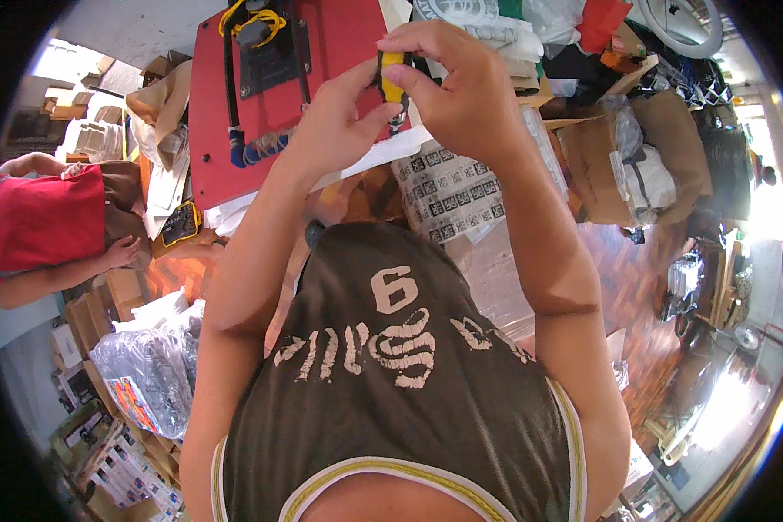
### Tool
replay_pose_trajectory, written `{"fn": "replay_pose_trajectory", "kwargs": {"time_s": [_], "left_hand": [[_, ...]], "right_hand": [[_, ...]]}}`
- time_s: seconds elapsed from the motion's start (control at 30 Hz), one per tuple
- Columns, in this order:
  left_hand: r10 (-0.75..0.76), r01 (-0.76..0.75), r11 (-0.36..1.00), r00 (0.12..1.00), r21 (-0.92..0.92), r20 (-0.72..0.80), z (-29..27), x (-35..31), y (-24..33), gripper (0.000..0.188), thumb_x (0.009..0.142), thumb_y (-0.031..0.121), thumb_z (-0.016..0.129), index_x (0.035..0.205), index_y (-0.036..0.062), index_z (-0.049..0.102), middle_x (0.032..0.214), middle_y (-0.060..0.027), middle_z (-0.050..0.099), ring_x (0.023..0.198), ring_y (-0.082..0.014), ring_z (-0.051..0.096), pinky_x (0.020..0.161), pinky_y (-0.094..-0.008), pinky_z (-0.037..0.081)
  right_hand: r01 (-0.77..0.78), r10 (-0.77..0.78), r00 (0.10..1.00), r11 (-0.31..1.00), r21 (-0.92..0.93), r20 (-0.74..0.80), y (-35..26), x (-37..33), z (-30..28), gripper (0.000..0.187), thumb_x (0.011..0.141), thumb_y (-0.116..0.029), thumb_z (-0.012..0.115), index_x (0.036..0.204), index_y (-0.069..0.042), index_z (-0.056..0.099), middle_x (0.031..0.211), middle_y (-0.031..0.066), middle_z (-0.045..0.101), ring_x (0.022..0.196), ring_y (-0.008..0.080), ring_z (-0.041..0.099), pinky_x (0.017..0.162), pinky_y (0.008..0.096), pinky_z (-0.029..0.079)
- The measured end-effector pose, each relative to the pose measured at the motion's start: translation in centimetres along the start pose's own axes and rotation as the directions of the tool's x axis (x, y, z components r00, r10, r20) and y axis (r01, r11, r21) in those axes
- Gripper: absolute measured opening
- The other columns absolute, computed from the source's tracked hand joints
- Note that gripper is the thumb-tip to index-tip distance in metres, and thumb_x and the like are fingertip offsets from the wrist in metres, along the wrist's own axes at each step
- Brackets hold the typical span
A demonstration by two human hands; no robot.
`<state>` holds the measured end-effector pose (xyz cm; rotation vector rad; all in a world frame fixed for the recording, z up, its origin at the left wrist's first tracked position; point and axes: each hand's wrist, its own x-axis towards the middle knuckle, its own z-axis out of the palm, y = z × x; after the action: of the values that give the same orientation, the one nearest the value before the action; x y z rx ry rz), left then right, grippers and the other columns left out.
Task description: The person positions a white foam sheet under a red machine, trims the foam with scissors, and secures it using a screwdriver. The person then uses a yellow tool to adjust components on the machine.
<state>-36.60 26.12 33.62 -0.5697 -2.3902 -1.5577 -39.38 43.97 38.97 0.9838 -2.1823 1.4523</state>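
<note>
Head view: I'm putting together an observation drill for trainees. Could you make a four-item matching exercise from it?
Column 1
1. small yellow-and-black handheld object
2. flat red board
3. brown cardboard box with a white bag inside
4. grey bundle wrapped in clear plastic

Column 2
A. bears a black rectangular plate
B. at the lower left, beside the left arm
C. to the right of the right arm
D. between the left hand and right hand

Pairs: 1-D, 2-A, 3-C, 4-B
</note>
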Motion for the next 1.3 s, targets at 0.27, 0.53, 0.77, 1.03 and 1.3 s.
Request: {"fn": "replay_pose_trajectory", "kwargs": {"time_s": [0.27,0.53,0.77,1.03,1.3], "left_hand": [[0.026,-0.016,0.992,0.997,0.124,-0.077,0.1,0.1,1.0,0.049,0.076,0.011,0.082,0.119,-0.0003,0.059,0.097,-0.0126,0.068,0.095,-0.026,0.068,0.086,-0.037,0.053],[-0.19,0.191,0.975,0.982,0.115,-0.022,-0.2,0.0,2.0,0.046,0.079,0.009,0.078,0.12,-0.0014,0.058,0.094,-0.0133,0.07,0.089,-0.0248,0.069,0.081,-0.039,0.055],[-0.411,0.335,0.858,0.902,0.389,0.13,2.4,-2.3,-1.8,0.023,0.086,0.013,0.067,0.104,-0.0019,0.068,0.096,-0.0209,0.068,0.092,-0.0362,0.069,0.081,-0.0451,0.055],[-0.18,0.11,0.872,0.978,0.476,0.103,4.1,-3.7,-3.8,0.021,0.09,0.019,0.064,0.097,0.0,0.071,0.096,-0.0187,0.066,0.09,-0.0392,0.067,0.081,-0.0488,0.055],[-0.238,0.132,0.803,0.965,0.581,0.11,4.5,-3.1,-3.4,0.024,0.091,0.022,0.064,0.096,0.0008,0.072,0.095,-0.0187,0.067,0.088,-0.04,0.067,0.078,-0.0504,0.054]], "right_hand": [[-0.003,0.005,1.0,0.996,0.089,-0.019,0.0,0.3,0.2,0.03,0.08,-0.008,0.08,0.108,-0.003,0.071,0.11,0.0128,0.073,0.101,0.0233,0.072,0.087,0.0347,0.056],[-0.035,0.029,0.998,0.994,-0.105,-0.051,-0.7,0.2,0.2,0.029,0.08,-0.01,0.08,0.105,-0.003,0.068,0.096,0.0106,0.073,0.088,0.0233,0.073,0.079,0.0316,0.056],[-0.061,0.044,0.995,0.978,-0.197,-0.088,-0.9,-0.8,0.4,0.045,0.075,-0.017,0.089,0.11,-0.004,0.063,0.091,0.0126,0.072,0.085,0.0211,0.072,0.078,0.032,0.057],[-0.163,0.192,0.933,0.98,0.118,-0.306,-2.7,-0.2,-3.2,0.039,0.08,-0.008,0.084,0.111,-0.001,0.063,0.095,0.012,0.07,0.086,0.0209,0.07,0.076,0.0307,0.056],[-0.157,0.199,0.857,0.98,0.126,-0.475,-1.3,-2.8,-6.9,0.037,0.081,-0.001,0.082,0.112,0.0,0.062,0.099,0.0067,0.071,0.083,0.0119,0.069,0.075,0.026,0.057]]}}
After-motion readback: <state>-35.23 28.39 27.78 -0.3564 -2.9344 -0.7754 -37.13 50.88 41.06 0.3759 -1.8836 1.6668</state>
